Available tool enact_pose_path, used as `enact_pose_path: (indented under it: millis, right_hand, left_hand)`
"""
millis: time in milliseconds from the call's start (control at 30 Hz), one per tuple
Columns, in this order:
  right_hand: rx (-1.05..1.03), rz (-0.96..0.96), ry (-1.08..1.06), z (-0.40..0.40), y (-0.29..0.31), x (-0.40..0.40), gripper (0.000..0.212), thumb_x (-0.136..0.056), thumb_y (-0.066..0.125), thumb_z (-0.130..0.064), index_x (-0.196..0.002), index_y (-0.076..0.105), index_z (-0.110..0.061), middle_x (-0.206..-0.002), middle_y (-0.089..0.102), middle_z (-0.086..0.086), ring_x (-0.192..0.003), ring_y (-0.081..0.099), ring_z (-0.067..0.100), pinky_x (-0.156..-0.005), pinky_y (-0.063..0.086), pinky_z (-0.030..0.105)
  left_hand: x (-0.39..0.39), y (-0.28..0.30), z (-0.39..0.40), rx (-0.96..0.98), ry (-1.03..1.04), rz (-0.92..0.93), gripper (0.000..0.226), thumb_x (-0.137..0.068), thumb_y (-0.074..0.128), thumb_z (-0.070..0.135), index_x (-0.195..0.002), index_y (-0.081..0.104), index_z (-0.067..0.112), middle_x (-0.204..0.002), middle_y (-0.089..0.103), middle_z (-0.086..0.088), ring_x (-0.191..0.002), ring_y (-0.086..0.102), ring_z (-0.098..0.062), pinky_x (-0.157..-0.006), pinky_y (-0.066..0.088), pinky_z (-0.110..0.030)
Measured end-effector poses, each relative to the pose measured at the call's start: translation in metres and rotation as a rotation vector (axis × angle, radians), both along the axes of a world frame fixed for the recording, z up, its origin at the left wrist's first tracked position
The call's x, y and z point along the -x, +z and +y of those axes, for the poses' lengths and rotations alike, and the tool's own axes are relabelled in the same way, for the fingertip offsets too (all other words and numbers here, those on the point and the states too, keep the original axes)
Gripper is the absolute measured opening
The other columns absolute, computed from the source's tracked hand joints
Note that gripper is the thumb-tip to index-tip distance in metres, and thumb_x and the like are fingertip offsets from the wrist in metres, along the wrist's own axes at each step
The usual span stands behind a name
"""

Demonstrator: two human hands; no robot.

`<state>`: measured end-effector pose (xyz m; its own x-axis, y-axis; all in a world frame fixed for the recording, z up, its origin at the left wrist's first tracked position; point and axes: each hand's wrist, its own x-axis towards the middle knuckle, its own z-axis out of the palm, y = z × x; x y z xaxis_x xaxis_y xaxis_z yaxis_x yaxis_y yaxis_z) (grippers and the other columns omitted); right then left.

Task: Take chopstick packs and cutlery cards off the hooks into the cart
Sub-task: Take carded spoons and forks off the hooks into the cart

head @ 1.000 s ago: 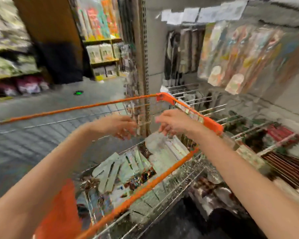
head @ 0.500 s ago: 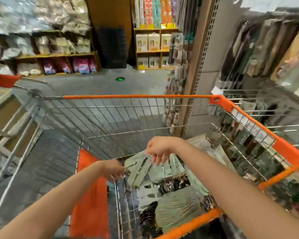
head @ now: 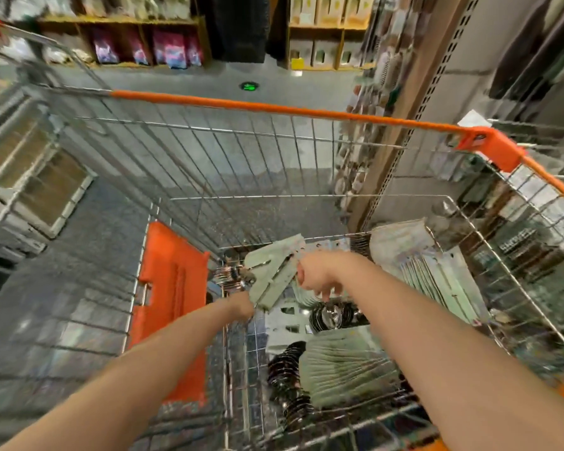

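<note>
cart point(head: 284, 109): wire, orange-rimmed
left hand point(head: 241, 305): low in cart, at pale cards point(head: 272, 276)
right hand point(head: 316, 275): just beside, fingers hanging
stacks point(head: 342, 369): on cart floor

cart point(head: 274, 109): silver wire grid, orange rim and corner piece
child seat flap point(head: 171, 288): plain orange
cutlery cards point(head: 272, 275): pale green, with light slots
fanned stack of cards point(head: 342, 369): pale green, thin striped edges
spoons point(head: 331, 315): shiny dark silver
floor point(head: 88, 229): speckled grey; small green mark farther off
shelves point(head: 118, 21): yellow-brown wood
bags on shelf point(head: 173, 48): pink and purple
boxes point(head: 329, 11): cream
upright post point(head: 401, 131): tan, beside a grey strip dotted with dark holes
</note>
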<state>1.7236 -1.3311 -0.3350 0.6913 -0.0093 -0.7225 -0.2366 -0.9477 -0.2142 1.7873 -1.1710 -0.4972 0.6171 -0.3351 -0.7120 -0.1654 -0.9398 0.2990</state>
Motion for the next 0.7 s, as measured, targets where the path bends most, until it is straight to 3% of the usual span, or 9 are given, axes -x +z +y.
enact_pose_path:
  millis: [67,133,200,233,300,400,500,600,700]
  right_hand:
    - [0.028,0.002,0.007,-0.006,0.002,0.008,0.025,-0.096,0.038,0.000,-0.116,0.052,-0.001,-0.079,0.048,0.007,-0.064,0.050,0.019,-0.051,0.038,0.025]
    - [0.063,-0.005,0.018,-0.011,0.004,0.019,0.022,-0.096,0.036,0.001,-0.107,0.051,-0.010,-0.074,0.036,0.001,-0.080,0.054,0.025,-0.052,0.036,0.024]
    - [0.046,0.022,0.009,-0.011,0.006,0.033,0.030,-0.096,0.033,0.001,-0.110,0.054,-0.015,-0.085,0.041,0.001,-0.096,0.051,0.030,-0.050,0.032,0.024]
    - [0.053,0.036,0.013,-0.010,0.003,0.039,0.034,-0.097,0.034,0.000,-0.123,0.052,-0.013,-0.100,0.047,0.003,-0.100,0.053,0.031,-0.050,0.032,0.024]
    - [0.079,0.053,0.050,-0.002,-0.001,0.051,0.036,-0.097,0.038,-0.004,-0.131,0.051,-0.002,-0.126,0.055,0.011,-0.101,0.059,0.029,-0.060,0.042,0.024]
    - [0.117,0.100,0.147,0.020,-0.011,0.066,0.033,-0.100,0.040,-0.015,-0.120,0.057,0.004,-0.113,0.059,0.012,-0.100,0.057,0.030,-0.083,0.047,0.033]
    - [0.109,0.111,0.167,0.036,-0.012,0.066,0.032,-0.100,0.043,-0.018,-0.124,0.056,0.000,-0.125,0.057,0.013,-0.108,0.056,0.030,-0.094,0.047,0.037]
    - [0.079,0.053,0.150,0.044,-0.013,0.061,0.031,-0.100,0.045,-0.014,-0.126,0.054,0.000,-0.126,0.056,0.011,-0.102,0.055,0.025,-0.095,0.048,0.035]
    - [0.109,0.007,0.191,0.040,-0.022,0.059,0.016,-0.098,0.046,-0.008,-0.102,0.061,-0.005,-0.099,0.060,0.010,-0.078,0.052,0.017,-0.073,0.049,0.029]
  left_hand:
    - [0.009,0.000,-0.004,0.019,0.020,0.022,0.020,-0.100,0.042,0.010,-0.109,0.057,0.002,-0.116,0.054,-0.019,-0.101,0.052,-0.027,-0.075,0.043,-0.032]
    - [0.015,-0.004,-0.004,0.062,0.107,0.043,0.030,-0.096,0.049,0.010,-0.123,0.053,-0.002,-0.123,0.057,-0.017,-0.106,0.056,-0.028,-0.085,0.046,-0.033]
    - [0.025,-0.008,-0.003,0.071,0.165,0.017,0.034,-0.095,0.054,0.013,-0.125,0.050,-0.002,-0.114,0.057,-0.014,-0.099,0.055,-0.023,-0.083,0.048,-0.031]
    - [0.031,-0.008,-0.004,0.066,0.187,0.004,0.035,-0.095,0.055,0.014,-0.125,0.049,-0.002,-0.114,0.056,-0.015,-0.097,0.053,-0.022,-0.083,0.047,-0.031]
    - [0.043,-0.019,-0.001,0.064,0.233,-0.056,0.040,-0.094,0.058,0.017,-0.127,0.048,-0.003,-0.123,0.054,-0.019,-0.106,0.055,-0.027,-0.090,0.047,-0.035]
    - [0.050,-0.049,0.003,0.101,0.305,-0.107,0.041,-0.088,0.065,0.025,-0.120,0.054,0.002,-0.122,0.060,-0.017,-0.106,0.060,-0.030,-0.093,0.052,-0.041]
    - [0.053,-0.086,0.005,0.162,0.425,-0.096,0.059,-0.074,0.074,0.021,-0.122,0.044,0.004,-0.123,0.057,-0.019,-0.109,0.058,-0.034,-0.093,0.051,-0.046]
    - [0.077,-0.062,0.002,0.151,0.502,-0.087,0.094,-0.075,0.079,0.014,-0.143,0.016,0.002,-0.141,0.039,-0.025,-0.127,0.043,-0.041,-0.105,0.041,-0.049]
    - [0.085,-0.049,0.000,0.121,0.441,-0.118,0.089,-0.082,0.074,0.012,-0.146,0.013,0.001,-0.146,0.033,-0.024,-0.130,0.042,-0.039,-0.102,0.041,-0.040]
